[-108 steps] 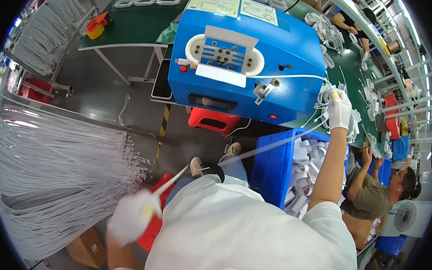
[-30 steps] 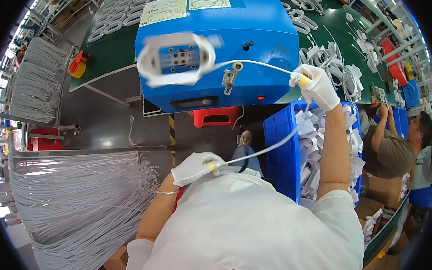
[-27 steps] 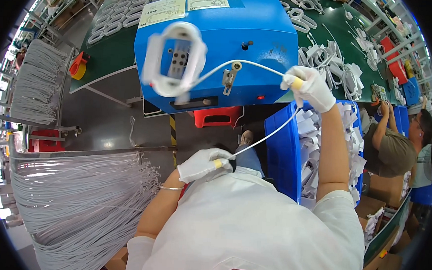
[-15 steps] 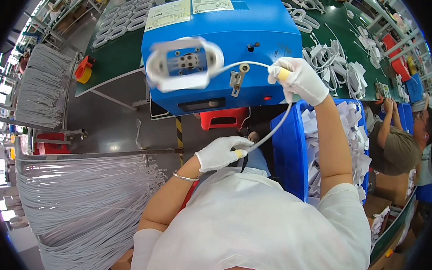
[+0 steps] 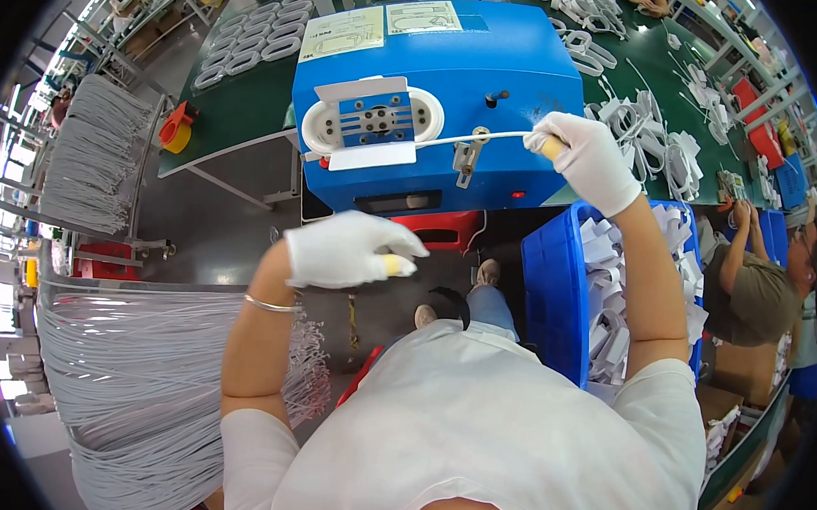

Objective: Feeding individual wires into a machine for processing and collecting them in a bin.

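Note:
A blue winding machine [image 5: 437, 58] stands in front of me. On its front, a white cable coil [image 5: 427, 117] is wound in an oval around a slotted metal former [image 5: 377, 119], with white flat flaps above and below. From the coil a white cable [image 5: 475, 138] runs right past a small guide roller on a bracket [image 5: 469, 157]. My gloved right hand [image 5: 587, 163] pinches this cable, yellow covering on a fingertip. Below the coil, my gloved left hand [image 5: 349, 252] holds nothing; its fingers point right, slightly apart, one tip yellow.
A blue bin [image 5: 550, 290] of white strips stands right of my legs. Long white cables [image 5: 152, 389] lie on a rack at left. Oval coils [image 5: 243, 62] cover the green table [image 5: 217, 125], near an orange tape dispenser [image 5: 177, 127]. A co-worker [image 5: 763, 274] sits at right.
The coil and former, blurred by turning before, now look still and sharp. My left hand has let go of the cable and moved up and left. The right hand still grips it.

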`<act>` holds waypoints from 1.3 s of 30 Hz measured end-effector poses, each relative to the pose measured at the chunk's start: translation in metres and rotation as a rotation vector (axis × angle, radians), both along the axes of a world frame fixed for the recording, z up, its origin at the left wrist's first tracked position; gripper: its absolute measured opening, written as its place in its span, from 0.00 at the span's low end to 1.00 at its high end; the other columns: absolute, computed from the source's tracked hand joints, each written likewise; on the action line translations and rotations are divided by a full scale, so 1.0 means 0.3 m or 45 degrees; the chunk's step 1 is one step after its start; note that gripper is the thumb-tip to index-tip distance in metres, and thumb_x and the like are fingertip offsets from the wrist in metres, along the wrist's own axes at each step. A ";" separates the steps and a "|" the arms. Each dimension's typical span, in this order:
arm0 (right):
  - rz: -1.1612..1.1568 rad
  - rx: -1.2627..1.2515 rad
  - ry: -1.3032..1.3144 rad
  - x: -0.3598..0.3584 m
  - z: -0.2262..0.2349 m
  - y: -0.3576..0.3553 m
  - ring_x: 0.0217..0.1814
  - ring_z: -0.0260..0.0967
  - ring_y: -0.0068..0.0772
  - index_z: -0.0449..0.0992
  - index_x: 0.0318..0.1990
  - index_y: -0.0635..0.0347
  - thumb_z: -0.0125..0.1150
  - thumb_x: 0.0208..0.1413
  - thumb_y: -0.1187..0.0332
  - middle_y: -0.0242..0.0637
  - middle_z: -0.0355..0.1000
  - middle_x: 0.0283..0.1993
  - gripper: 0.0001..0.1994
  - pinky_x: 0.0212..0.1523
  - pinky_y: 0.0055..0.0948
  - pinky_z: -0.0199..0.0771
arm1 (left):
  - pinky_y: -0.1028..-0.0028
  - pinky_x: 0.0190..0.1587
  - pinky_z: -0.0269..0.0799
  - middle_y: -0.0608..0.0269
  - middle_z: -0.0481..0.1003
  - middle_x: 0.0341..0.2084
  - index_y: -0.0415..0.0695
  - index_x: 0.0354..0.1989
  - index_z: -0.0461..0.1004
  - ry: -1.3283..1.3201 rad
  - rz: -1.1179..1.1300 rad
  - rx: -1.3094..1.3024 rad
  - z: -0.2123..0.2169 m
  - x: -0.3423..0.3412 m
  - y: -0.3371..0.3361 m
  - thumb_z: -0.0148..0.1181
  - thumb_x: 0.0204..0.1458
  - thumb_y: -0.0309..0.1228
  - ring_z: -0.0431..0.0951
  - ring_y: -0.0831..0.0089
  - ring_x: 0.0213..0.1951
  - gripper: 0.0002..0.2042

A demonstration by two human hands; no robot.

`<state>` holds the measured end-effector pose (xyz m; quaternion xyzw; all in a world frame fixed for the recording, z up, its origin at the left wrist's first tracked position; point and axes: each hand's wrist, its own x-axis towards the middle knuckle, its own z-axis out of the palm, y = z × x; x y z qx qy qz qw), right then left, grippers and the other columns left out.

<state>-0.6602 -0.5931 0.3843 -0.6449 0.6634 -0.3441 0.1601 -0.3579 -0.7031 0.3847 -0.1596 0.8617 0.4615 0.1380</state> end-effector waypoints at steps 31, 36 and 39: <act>-0.028 1.006 -0.629 0.362 -0.562 0.216 0.27 0.68 0.22 0.70 0.36 0.64 0.50 0.65 0.61 0.35 0.70 0.28 0.13 0.27 0.23 0.72 | 0.47 0.61 0.54 0.62 0.76 0.51 0.53 0.48 0.79 -1.288 0.701 0.200 -1.448 0.758 1.020 0.50 0.52 0.42 0.67 0.60 0.60 0.18; -0.095 1.025 -0.609 0.311 -0.558 0.226 0.28 0.68 0.24 0.68 0.35 0.63 0.51 0.65 0.63 0.36 0.70 0.29 0.12 0.27 0.23 0.72 | 0.30 0.64 0.22 0.66 0.57 0.67 0.56 0.60 0.70 -1.346 0.446 -0.062 -1.427 0.756 1.076 0.47 0.58 0.50 0.41 0.58 0.72 0.24; -0.072 1.049 -0.560 0.283 -0.552 0.222 0.28 0.69 0.24 0.69 0.36 0.63 0.51 0.65 0.63 0.37 0.70 0.30 0.12 0.28 0.23 0.72 | 0.31 0.64 0.23 0.67 0.55 0.68 0.56 0.60 0.70 -1.359 0.419 -0.151 -1.498 0.781 1.059 0.48 0.57 0.50 0.41 0.55 0.72 0.24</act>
